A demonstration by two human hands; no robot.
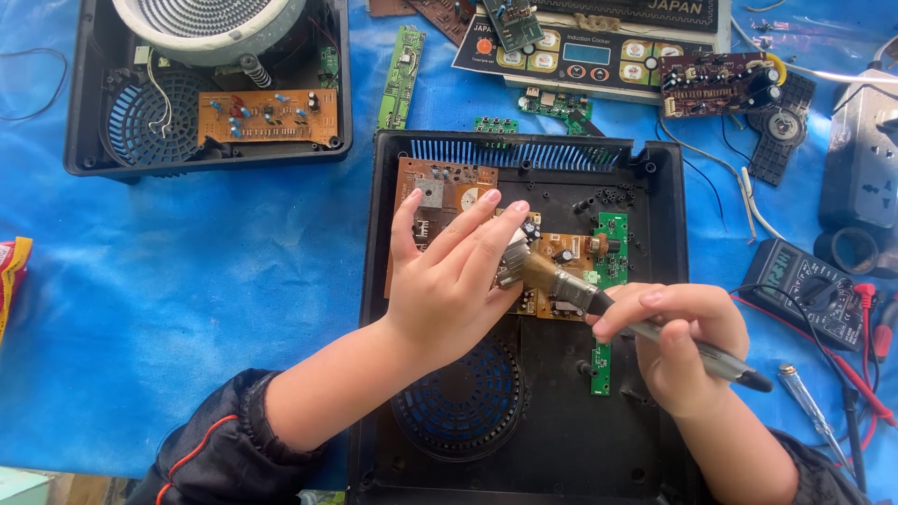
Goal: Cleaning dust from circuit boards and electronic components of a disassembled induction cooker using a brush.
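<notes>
Head view: left hand (447, 281) lies flat, fingers released, pressing the brown circuit board (449, 192) inside the open black cooker casing (655, 281) on the blue-covered counter (234, 281). Right hand (687, 346) is clenched around a paintbrush (599, 304), its bristles touching the board's silver heat sink (513, 254).

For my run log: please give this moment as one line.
left hand: steadies circuit board | right hand: holds brush | bristles on board

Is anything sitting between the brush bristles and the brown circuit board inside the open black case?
Nothing visible does. The right hand holds the brush with its bristles down on the brown circuit board. The left hand rests on the board just beside the bristles, not under them.
</notes>
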